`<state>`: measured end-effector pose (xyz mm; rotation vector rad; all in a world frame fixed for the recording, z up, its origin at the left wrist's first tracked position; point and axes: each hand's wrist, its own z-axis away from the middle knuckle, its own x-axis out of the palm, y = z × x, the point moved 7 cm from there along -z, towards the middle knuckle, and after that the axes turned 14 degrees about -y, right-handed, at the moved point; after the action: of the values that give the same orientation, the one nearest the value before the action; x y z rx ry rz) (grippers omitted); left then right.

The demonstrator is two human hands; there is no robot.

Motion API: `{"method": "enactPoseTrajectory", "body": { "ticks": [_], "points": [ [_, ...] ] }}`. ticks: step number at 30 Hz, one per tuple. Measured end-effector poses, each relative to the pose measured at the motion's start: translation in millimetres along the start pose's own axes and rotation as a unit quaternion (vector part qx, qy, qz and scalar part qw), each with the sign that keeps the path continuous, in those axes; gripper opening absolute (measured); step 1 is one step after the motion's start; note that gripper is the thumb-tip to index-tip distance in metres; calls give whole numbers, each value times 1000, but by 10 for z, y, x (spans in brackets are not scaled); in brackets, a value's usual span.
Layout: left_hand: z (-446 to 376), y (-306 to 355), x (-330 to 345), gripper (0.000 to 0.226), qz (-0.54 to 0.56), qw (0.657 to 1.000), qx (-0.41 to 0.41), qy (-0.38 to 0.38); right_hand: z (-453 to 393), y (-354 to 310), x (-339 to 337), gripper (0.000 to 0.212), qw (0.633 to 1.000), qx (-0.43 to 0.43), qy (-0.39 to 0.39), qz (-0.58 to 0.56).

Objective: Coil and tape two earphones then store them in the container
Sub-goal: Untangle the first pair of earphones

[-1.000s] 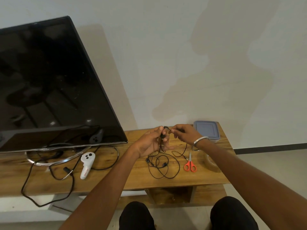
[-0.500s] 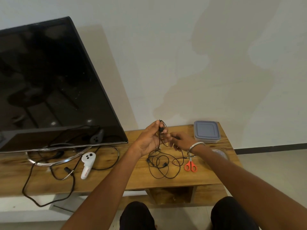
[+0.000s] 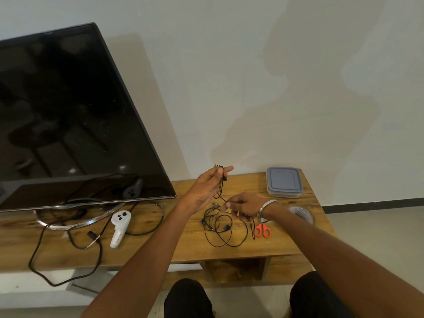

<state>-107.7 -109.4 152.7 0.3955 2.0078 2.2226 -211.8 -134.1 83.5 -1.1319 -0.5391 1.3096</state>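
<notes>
My left hand is raised above the wooden table and pinches loops of a black earphone cable between thumb and fingers. The cable runs down to my right hand, which pinches it lower, just over the table. Below both hands lies a loose tangle of black earphone wire on the wood. The lidded plastic container stands at the back right. A roll of clear tape lies behind my right wrist.
Orange-handled scissors lie right of the tangle. A large dark TV stands at the left on its metal stand, with a white controller and black cables in front. The table's right edge is near the tape.
My left hand has risen with the cable loops. My right hand has dropped down and away along the wire, toward the table.
</notes>
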Motion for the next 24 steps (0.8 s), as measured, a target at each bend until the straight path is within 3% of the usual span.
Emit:
{"method": "enactPoseTrajectory", "body": {
  "ticks": [14, 19, 24],
  "points": [
    [47, -186, -212, 24, -177, 983, -38, -8, 121, -98, -121, 25, 999, -20, -26, -6],
    [89, -278, -193, 28, -252, 964, -72, -36, 154, -146, -214, 24, 998, -35, -22, -38],
    [136, -439, -175, 33, -261, 956, -125, -46, 186, -178, -324, 26, 998, -46, -5, -31]
  ]
}}
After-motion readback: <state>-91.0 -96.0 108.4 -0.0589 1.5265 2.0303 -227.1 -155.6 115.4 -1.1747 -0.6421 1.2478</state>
